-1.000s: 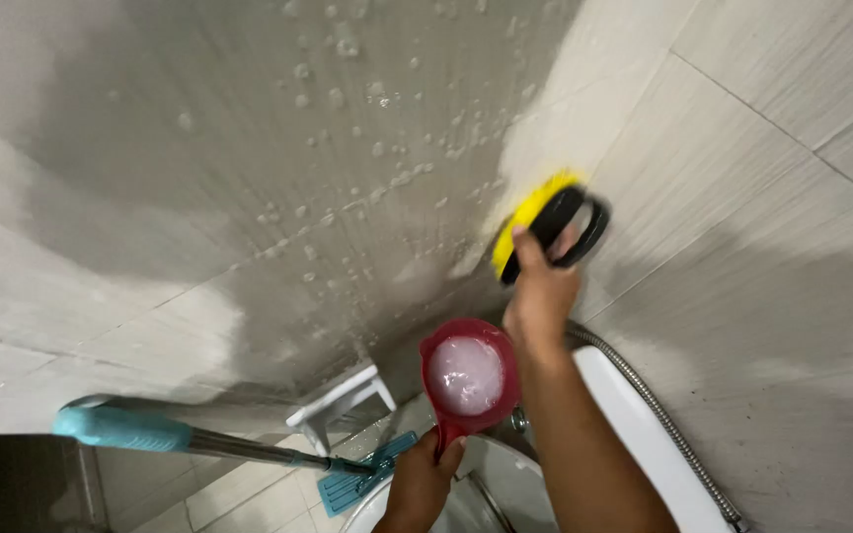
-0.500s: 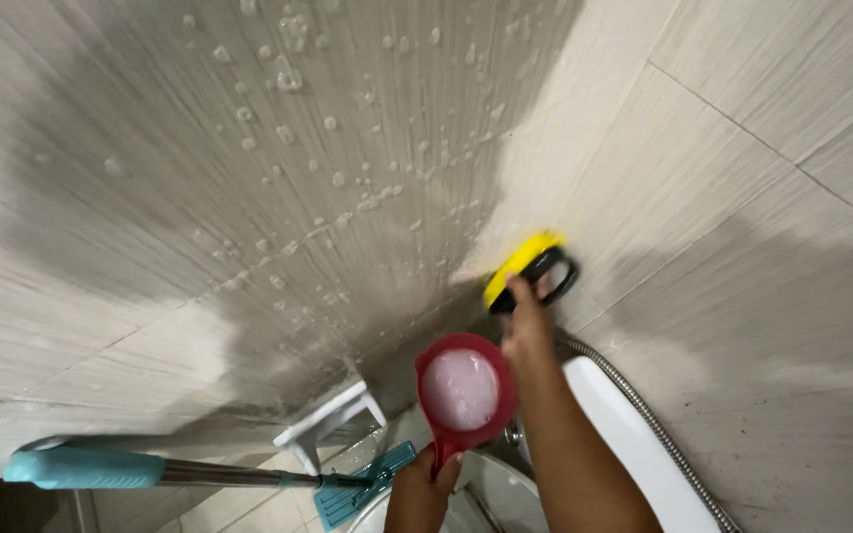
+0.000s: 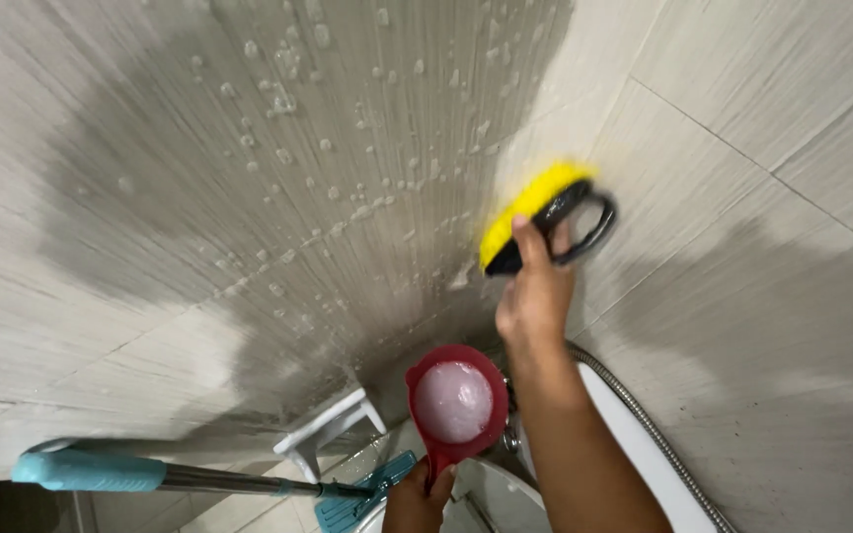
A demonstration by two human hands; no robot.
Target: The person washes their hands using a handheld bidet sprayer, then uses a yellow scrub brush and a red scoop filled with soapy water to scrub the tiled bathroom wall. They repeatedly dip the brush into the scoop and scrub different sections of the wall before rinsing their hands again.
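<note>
Right grip (image 3: 535, 296) raised around scrub brush (image 3: 535, 212)

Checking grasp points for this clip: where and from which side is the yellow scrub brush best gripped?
By its black loop handle, from the back, away from the wall. The yellow scrub brush has its bristles turned to the wet tiled wall, so only the handle side is free. The right hand grips it there, fingers on the handle; the left hand holds the red scoop by its handle.
</note>
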